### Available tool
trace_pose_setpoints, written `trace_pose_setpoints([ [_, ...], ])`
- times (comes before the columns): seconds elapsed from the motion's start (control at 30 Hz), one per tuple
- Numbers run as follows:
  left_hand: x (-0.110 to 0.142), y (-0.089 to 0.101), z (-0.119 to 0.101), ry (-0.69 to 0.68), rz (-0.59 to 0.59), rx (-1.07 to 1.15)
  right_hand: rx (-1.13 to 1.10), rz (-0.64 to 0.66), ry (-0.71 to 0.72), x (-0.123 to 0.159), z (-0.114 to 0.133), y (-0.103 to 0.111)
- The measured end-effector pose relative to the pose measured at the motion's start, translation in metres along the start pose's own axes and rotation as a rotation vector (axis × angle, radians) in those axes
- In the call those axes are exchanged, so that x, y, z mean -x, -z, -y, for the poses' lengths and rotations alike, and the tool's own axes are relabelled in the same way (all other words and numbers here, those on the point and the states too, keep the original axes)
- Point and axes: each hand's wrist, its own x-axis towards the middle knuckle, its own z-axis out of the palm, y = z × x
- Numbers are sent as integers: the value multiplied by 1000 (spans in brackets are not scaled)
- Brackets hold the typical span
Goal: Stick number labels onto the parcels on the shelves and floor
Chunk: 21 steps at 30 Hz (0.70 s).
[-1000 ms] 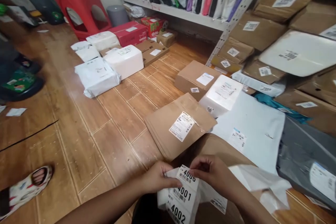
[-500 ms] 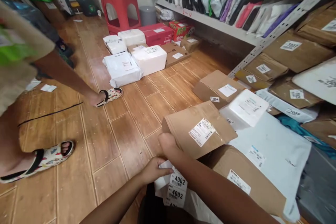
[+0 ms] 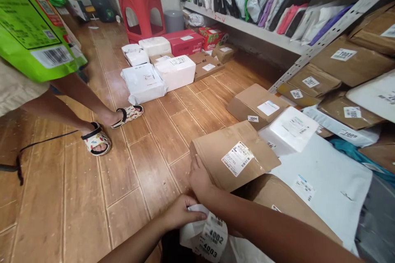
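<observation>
My left hand [image 3: 182, 214] is closed on a strip of white number labels [image 3: 211, 236], with 4002 and 4003 readable on it. My right hand [image 3: 200, 176] lies against the near left end of a brown cardboard box [image 3: 216, 144], its fingers stretched along the side and partly hidden. A white shipping label sits on top of that box. Behind it stand another cardboard box [image 3: 251, 104] marked 4004 and a white foam-like package [image 3: 291, 127]. To the right of my right forearm lie a brown parcel [image 3: 286, 203] and a large pale blue mailer bag [image 3: 333, 181].
A person in patterned sandals [image 3: 98, 139] stands at left with a bright green bag [image 3: 37, 24]. Several parcels [image 3: 145, 82] lie near a red stool [image 3: 140, 6]. Metal shelving [image 3: 247, 24] at right holds wrapped packages, with numbered boxes [image 3: 342, 59] beside it. A dark strap [image 3: 40, 144] crosses the floor.
My right hand's bent fingers have straightened along the box end. The label strip has shifted slightly down and right. The person's nearer foot has stepped toward the other, and the green bag has swung into view.
</observation>
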Motion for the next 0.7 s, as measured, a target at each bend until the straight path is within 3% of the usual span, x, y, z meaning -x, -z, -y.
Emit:
trace_pose_setpoints([
  [0.1,3,1,-29,-64,-98,-93,-70,-73,-18,52,-29,38],
  [0.17,-1,-1,-56,-125,-144,-115,-353,-259,-90,89,-57,67],
  [0.2,-5,-4,-71,-165,-160,-130,-504,-292,-100,105,-72,80],
  [0.3,-23,-23,-118,-297,-208,-196,-930,-244,-77,142,-104,111],
  [0.37,-36,-44,-151,-312,-240,-170,-1124,-181,-60,156,-112,126],
  [0.43,-45,-69,-185,-273,-247,-91,-1238,-213,-88,167,-111,142],
  [0.53,-43,-107,-236,-239,-214,-20,-1328,-386,-185,185,-98,173],
  [0.7,2,-155,-306,-255,-193,92,-1413,-508,-195,234,-54,228],
])
